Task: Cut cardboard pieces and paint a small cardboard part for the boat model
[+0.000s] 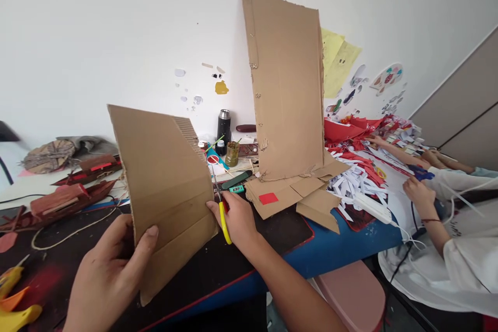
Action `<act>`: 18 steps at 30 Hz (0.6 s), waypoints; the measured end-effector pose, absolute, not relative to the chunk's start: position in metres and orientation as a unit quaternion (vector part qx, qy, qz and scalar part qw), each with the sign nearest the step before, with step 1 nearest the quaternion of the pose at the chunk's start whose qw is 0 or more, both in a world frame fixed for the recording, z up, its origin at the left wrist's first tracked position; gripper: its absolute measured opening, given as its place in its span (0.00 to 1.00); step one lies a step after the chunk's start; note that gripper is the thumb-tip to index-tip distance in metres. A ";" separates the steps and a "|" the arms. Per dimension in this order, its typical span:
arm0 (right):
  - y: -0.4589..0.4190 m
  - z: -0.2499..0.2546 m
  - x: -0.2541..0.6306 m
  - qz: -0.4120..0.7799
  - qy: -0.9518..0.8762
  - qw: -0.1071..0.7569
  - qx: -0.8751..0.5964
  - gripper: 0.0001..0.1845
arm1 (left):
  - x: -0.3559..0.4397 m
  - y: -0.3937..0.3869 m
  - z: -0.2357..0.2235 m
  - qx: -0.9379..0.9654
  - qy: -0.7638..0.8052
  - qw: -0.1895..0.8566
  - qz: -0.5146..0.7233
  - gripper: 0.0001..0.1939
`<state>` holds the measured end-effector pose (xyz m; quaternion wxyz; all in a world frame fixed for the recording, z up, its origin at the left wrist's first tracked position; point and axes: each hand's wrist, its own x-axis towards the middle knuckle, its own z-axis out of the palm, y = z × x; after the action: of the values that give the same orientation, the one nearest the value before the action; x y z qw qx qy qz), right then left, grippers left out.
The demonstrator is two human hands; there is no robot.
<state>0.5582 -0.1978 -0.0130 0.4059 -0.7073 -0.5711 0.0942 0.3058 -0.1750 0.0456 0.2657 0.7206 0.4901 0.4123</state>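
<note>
My left hand point(112, 270) pinches the left edge of a brown cardboard piece point(163, 166), thumb on the near face and fingers behind. The cardboard is held tilted upright above the dark mat, its ribbed layer showing along the upper right edge. At its right edge is my right hand point(237, 220), closed around yellow-handled scissors point(224, 220). The scissor blades point up along the cardboard's right edge. Whether they touch it, I cannot tell.
A tall cardboard sheet point(288, 88) leans on the wall, with cardboard scraps point(288, 192) at its foot. Left are brown model boats point(62, 199) and a yellow glue gun point(19, 314). A black thermos point(224, 129) stands behind. Shredded white paper point(354, 176) and a co-worker's hand point(419, 194) are at right.
</note>
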 end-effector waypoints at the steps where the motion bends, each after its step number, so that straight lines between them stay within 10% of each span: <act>1: -0.197 -0.014 0.559 0.094 -0.572 0.406 -0.707 0.19 | 0.306 -0.175 0.045 0.721 0.487 0.266 0.415 0.20; 18: -0.196 -0.019 0.561 0.071 -0.585 0.383 -0.711 0.15 | 0.312 -0.170 0.049 0.710 0.500 0.261 0.421 0.23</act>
<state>0.5610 -0.1963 -0.0186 0.3834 -0.7108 -0.5854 0.0707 0.3116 -0.1704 0.0490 0.2615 0.7099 0.5002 0.4212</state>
